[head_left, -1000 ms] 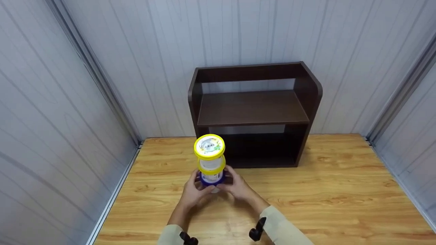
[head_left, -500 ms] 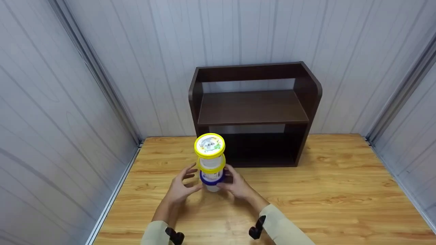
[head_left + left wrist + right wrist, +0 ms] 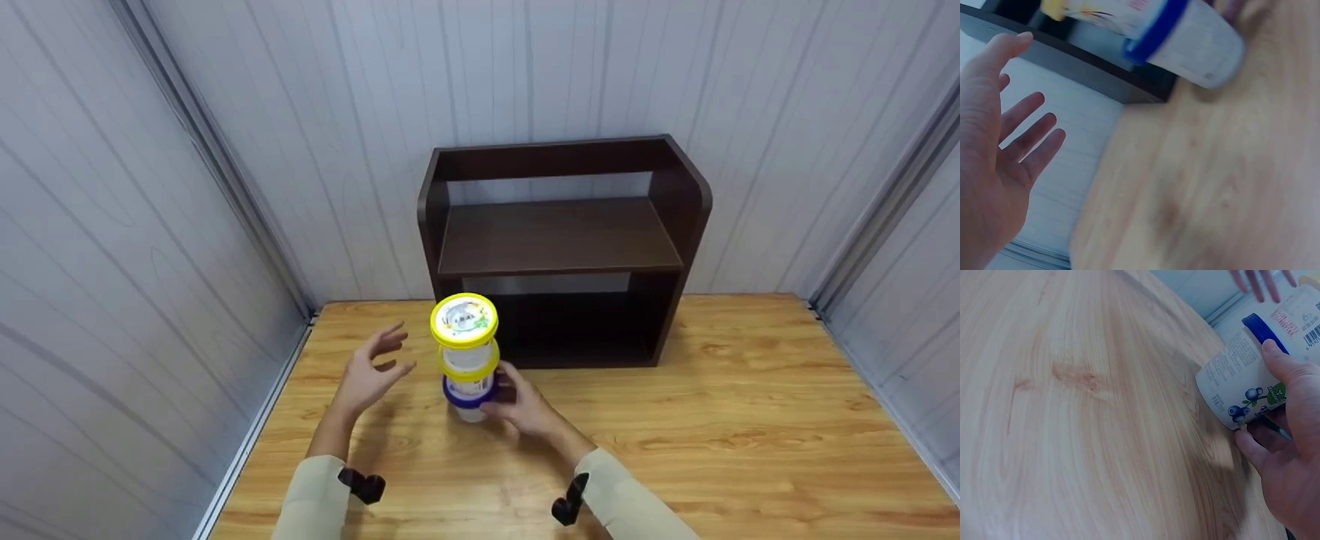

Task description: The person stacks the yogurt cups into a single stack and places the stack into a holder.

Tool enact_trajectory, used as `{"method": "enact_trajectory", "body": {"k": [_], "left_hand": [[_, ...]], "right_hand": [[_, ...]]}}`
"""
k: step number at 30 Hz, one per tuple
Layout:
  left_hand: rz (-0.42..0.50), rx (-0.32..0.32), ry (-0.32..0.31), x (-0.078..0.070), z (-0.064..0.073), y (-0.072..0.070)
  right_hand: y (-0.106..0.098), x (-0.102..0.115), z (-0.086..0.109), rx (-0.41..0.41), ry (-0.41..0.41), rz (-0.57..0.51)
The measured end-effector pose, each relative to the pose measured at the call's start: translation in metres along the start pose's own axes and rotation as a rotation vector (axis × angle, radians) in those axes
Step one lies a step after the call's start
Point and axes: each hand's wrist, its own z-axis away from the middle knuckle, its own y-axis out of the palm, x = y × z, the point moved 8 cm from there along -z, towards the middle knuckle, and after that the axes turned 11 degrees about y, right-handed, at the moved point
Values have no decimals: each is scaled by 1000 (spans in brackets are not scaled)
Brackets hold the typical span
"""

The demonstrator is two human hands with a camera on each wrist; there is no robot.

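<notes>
Three round white tubs stand stacked upright in the head view: a yellow-lidded tub (image 3: 464, 321) on top, another yellow-lidded tub (image 3: 469, 373) in the middle and a blue-lidded tub (image 3: 471, 412) at the bottom. Blueberries are printed on the bottom one, as the right wrist view shows. My right hand (image 3: 526, 406) holds that tub from the right, thumb at the blue lid (image 3: 1266, 333) and fingers around its far side, partly hidden. My left hand (image 3: 366, 375) is raised to the left of the stack, apart from it, with fingers spread and nothing in them.
A dark brown two-level shelf (image 3: 559, 236) stands behind the stack against the panelled back wall (image 3: 360, 150). The wooden tabletop (image 3: 750, 420) extends to both sides, with walls at left and right. Black cameras sit on both wrists.
My left hand has let go of the blue-lidded tub and moved left and up, away from the stack. The right hand and the stack stay in nearly the same place.
</notes>
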Motion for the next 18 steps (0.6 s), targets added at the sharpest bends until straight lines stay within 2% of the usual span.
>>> {"method": "enact_trajectory", "body": {"k": [6,18], "left_hand": [[-1,-79,75,-21,-20,-14],[-23,-144,194,-68,-57,-18]], "right_hand": [[1,0,0,-12,-5,-21],[9,5,0,-7,-52,-88]]}}
